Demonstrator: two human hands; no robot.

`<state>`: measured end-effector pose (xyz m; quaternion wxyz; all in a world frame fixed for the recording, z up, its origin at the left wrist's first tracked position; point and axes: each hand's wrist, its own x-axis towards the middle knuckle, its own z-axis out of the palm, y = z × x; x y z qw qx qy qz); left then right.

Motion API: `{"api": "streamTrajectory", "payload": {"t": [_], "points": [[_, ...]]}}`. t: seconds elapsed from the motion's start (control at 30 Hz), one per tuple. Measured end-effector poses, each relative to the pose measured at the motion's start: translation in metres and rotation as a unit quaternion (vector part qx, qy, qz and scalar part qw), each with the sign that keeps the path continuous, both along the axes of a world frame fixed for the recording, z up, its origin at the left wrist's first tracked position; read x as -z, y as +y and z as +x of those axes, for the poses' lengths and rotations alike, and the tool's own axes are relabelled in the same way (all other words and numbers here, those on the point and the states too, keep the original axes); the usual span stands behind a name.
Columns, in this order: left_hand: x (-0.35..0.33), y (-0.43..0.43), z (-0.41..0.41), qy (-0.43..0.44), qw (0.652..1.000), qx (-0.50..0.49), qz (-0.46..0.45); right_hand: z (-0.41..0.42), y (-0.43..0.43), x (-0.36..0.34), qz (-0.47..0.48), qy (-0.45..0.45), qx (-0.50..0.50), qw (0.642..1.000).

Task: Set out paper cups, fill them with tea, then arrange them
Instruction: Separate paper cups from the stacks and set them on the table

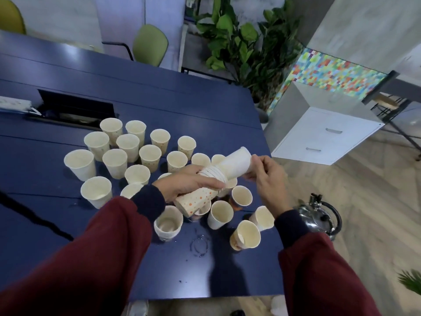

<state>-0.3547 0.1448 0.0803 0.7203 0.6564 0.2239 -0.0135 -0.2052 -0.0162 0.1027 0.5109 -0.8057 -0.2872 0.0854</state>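
My left hand (189, 182) grips a lying stack of dotted paper cups (198, 199) above the blue table (159, 106). My right hand (266, 176) pinches the rim of the outermost white cup (237, 165), which sticks partly out of the stack. Several open paper cups (127, 153) stand on the table beneath and to the left of the hands. More cups stand near the table's right edge, one (246, 234) tilted. The cups I can see into look empty.
A shiny steel kettle (319, 217) sits off the table's right edge, close to my right wrist. A small spill (200, 245) wets the table near me. A dark cable hatch (75, 108), green chairs (150, 44), plants (239, 42) and a white drawer cabinet (323, 135) lie beyond.
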Motion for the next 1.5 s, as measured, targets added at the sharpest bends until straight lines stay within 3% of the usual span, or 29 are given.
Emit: {"api": "streamTrajectory", "payload": {"t": [0.13, 0.47, 0.73, 1.03, 1.17, 1.33, 1.5], "points": [[-0.006, 0.035, 0.007, -0.025, 0.998, -0.053, -0.010, 0.016, 0.030, -0.004, -0.025, -0.015, 0.017, 0.999], [-0.004, 0.108, 0.044, 0.011, 0.995, -0.099, -0.021, 0.050, 0.110, 0.005, -0.152, -0.057, -0.023, 0.986], [0.015, 0.153, 0.084, 0.008, 0.993, -0.113, -0.029, 0.104, 0.169, 0.042, -0.350, -0.047, -0.126, 0.927], [0.035, 0.183, 0.113, 0.058, 0.995, -0.075, -0.020, 0.129, 0.203, 0.075, -0.432, 0.008, -0.196, 0.880], [0.036, 0.178, 0.108, 0.057, 0.996, -0.072, 0.000, 0.121, 0.196, 0.065, -0.392, -0.024, -0.188, 0.900], [0.025, 0.164, 0.089, 0.047, 0.996, -0.065, 0.025, 0.085, 0.180, 0.034, -0.188, -0.014, -0.142, 0.972], [0.017, 0.142, 0.073, 0.048, 0.998, -0.028, 0.042, 0.042, 0.158, 0.003, -0.091, 0.046, -0.174, 0.979]]}}
